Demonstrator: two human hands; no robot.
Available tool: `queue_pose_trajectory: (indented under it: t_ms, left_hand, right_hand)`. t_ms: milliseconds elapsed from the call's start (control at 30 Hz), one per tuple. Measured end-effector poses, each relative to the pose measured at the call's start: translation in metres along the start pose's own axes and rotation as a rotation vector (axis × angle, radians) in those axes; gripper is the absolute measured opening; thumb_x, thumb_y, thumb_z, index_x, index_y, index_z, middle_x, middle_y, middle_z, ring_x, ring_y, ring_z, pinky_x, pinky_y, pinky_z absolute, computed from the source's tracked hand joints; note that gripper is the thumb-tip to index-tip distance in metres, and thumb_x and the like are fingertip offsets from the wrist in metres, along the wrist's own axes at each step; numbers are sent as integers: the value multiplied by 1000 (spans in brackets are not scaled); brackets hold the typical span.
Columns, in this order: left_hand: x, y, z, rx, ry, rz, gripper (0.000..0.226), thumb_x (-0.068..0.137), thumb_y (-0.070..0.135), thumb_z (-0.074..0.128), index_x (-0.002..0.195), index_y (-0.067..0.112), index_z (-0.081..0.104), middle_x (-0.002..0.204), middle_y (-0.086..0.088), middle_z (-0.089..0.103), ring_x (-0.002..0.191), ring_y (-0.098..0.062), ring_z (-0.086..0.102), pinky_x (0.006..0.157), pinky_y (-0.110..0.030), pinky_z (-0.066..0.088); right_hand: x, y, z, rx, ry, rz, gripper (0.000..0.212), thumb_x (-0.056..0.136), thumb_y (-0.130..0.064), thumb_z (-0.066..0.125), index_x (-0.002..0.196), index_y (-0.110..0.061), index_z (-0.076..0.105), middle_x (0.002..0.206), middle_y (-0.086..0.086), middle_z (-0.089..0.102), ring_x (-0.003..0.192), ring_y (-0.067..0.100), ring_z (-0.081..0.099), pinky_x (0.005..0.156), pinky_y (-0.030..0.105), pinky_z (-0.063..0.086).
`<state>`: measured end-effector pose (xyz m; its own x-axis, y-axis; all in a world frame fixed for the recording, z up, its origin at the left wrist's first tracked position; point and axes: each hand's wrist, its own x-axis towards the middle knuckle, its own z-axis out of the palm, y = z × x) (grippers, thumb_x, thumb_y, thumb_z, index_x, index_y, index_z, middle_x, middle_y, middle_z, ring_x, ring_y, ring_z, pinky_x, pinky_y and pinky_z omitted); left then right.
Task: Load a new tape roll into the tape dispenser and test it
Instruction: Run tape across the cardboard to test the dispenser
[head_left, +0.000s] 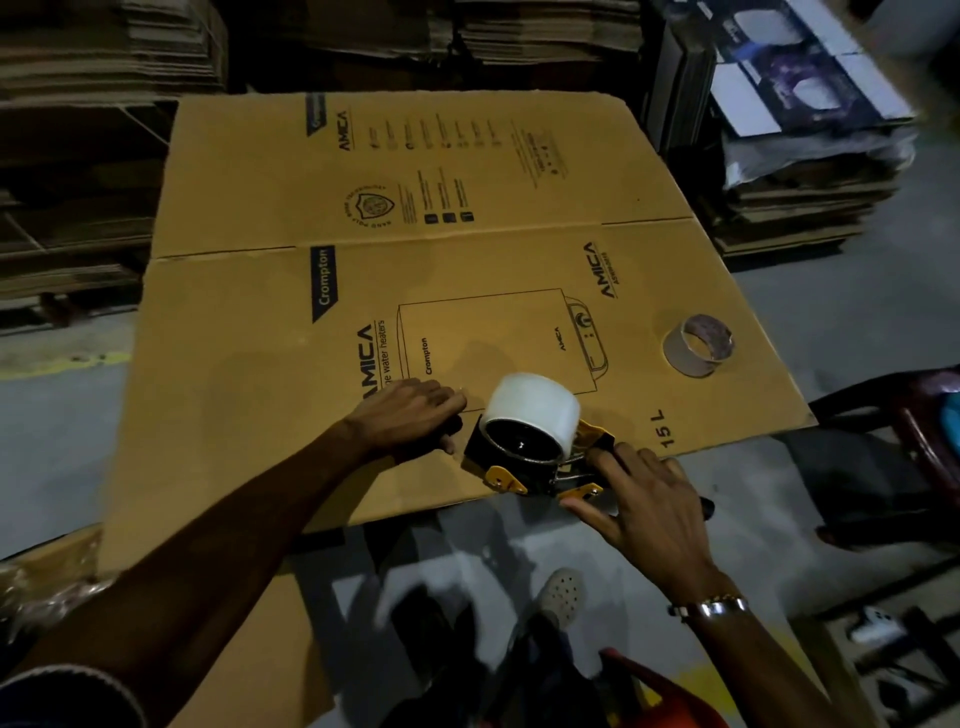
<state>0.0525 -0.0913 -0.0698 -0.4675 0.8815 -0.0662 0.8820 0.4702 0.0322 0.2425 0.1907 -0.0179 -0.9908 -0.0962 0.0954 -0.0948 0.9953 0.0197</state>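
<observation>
A flattened cardboard box (415, 291) printed with "AMICA" and "Crompton" is lying open across the work area, and everything is happening along its near edge. Farthest left, the left hand (410, 413) is reaching in with the forearm stretched over the cardboard, and its fingers are curling closed around the dark handle (451, 427) of the tape dispenser (524, 465), thumb tucked underneath. Just right of those knuckles, the new tape roll (530, 413), white and full, is sitting on the dispenser's hub with its dark core facing the camera; the roll is lying just beside the left fingers, whether touching them is unclear. The dispenser's black frame with yellow tabs is resting on the cardboard below the roll. Next, the right hand (644, 499) is pressing against the front end of the dispenser, its fingers spread apart, the index fingertip lying on the yellow front piece and the thumb touching the lower yellow tab; it is not closing on anything. A metal bracelet (709, 607) is circling that wrist. Well off to the right, an empty tape core (698, 344) is standing alone on the cardboard.
</observation>
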Motion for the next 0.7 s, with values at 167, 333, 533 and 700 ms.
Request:
queue_pose_trajectory:
  t_ms: [167, 333, 533, 700]
  left_hand:
    - [-21, -10, -11, -29, -22, -142, 40, 94, 34, 58, 124, 14, 40, 119, -13, 59, 103, -27, 57, 82, -40, 52]
    - [-56, 34, -22, -470, 298, -515, 13, 98, 24, 51, 108, 17, 47, 103, -6, 61, 86, -18, 54, 73, -35, 49]
    - [-79, 110, 13, -550, 285, -386, 46, 96, 21, 46, 142, 15, 38, 128, -8, 59, 114, -23, 55, 106, -37, 44]
    - [-74, 115, 31, -415, 230, -333, 52, 94, 26, 50, 141, 8, 36, 155, -11, 36, 140, -23, 38, 120, -27, 2]
  right_hand:
    - [1, 2, 0, -20, 7, -47, 52, 90, -66, 52, 116, -22, 56, 108, 4, 62, 89, 25, 59, 68, 36, 43]
    - [1, 3, 1, -28, 13, -60, 54, 88, -66, 50, 113, -19, 58, 105, 6, 62, 87, 25, 60, 69, 36, 42]
    - [2, 1, -1, -27, 11, -54, 55, 88, -66, 49, 115, -19, 58, 104, 6, 63, 86, 25, 60, 68, 35, 42]
    - [0, -5, -6, -36, 7, -27, 54, 89, -66, 48, 116, -20, 55, 103, 6, 62, 86, 26, 61, 69, 36, 43]
